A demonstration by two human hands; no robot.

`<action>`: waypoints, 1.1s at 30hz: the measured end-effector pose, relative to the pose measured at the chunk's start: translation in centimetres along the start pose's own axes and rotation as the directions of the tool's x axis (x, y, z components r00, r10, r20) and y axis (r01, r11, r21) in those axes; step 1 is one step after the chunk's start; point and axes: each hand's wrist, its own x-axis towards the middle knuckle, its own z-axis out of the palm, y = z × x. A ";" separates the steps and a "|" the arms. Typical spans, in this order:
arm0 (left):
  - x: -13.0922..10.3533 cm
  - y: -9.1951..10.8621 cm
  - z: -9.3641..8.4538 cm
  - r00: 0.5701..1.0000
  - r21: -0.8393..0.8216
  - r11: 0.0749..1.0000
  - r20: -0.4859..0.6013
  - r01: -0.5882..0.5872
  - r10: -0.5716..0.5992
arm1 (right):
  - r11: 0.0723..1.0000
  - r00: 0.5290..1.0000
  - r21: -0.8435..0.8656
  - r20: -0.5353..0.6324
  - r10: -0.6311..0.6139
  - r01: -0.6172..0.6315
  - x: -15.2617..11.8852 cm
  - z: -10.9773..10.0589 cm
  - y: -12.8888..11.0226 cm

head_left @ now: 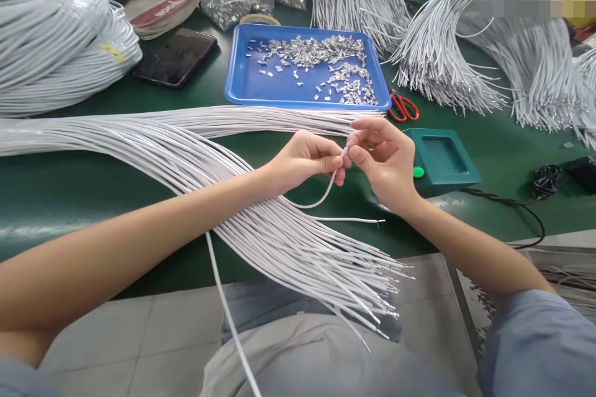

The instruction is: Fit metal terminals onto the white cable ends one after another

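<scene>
One white wire [329, 185] curves up from the bundle into my left hand [310, 161], which pinches it near its end between thumb and fingers. My right hand [384, 158] is closed at the wire's tip, thumb against forefinger; whatever small piece it grips there is mostly hidden by the fingers. Under my left forearm the bundle of white wires [279, 242] fans out over the table's front edge, many ends bare. A second row of white wires [223, 121] lies straight behind it. Just beyond my hands stands a blue tray [279, 97] with many small metal terminals [321, 49].
Right of my hands sits a green device [442, 158] with a cable, and red-handled scissors [404, 107] lie behind it. A phone [177, 57], a big wire coil [60, 37], bags of metal parts [226, 0] and more wire bundles [442, 56] stand along the back.
</scene>
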 end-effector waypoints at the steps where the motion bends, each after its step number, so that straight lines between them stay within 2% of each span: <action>1: 0.0 0.0 0.0 1.000 -0.009 1.000 0.002 0.000 0.000 | 1.000 1.000 -0.015 -0.005 -0.010 0.010 0.0 0.1 0.0; 5: 0.0 0.0 0.1 0.996 -0.059 0.998 -0.082 -0.038 0.033 | 0.992 0.998 -0.119 -0.044 -0.045 0.039 0.0 0.1 0.3; 8: 0.0 0.0 0.0 0.988 -0.025 0.998 -0.145 -0.058 0.054 | 0.980 0.992 -0.189 -0.087 -0.087 0.069 -0.1 0.0 0.6; 14: 0.0 0.2 0.1 0.991 0.089 0.994 -0.110 -0.070 0.080 | 0.922 0.973 -0.335 -0.051 -0.224 0.195 -0.4 0.0 0.5; 22: 0.0 0.2 0.2 0.990 0.100 0.993 -0.120 -0.055 0.067 | 0.901 0.966 -0.356 0.017 -0.259 0.248 -0.1 -0.2 0.7; 33: 0.1 0.1 0.3 0.987 0.091 0.994 -0.146 -0.058 0.071 | 0.879 0.941 -0.378 -0.050 -0.334 0.291 -0.2 0.0 0.7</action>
